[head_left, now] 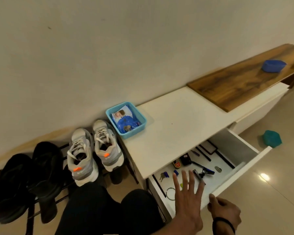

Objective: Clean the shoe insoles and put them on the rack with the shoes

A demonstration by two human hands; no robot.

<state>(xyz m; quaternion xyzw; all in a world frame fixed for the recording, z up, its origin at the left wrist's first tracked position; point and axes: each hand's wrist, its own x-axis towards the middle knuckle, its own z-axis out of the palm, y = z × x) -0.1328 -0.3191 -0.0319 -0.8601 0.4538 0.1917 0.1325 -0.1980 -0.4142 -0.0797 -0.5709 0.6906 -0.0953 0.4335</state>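
A pair of grey sneakers point(95, 151) with orange tabs stands on the dark shoe rack point(31, 216) by the wall, next to black shoes point(24, 177). No loose insoles are in view. A light blue basket point(126, 119) holding a pack of wipes sits on the white cabinet top point(180, 122). The cabinet's drawer point(241, 168) is pulled out, with small items inside. My left hand point(188, 199) hovers over the drawer, fingers spread and holding nothing. My right hand point(224, 211) grips the drawer's front edge.
A wooden top point(241, 82) continues to the right with a blue object point(273, 66) on it. A teal object point(271, 139) lies on the tiled floor beyond the drawer. My dark-trousered knees point(109, 207) are between the rack and the cabinet.
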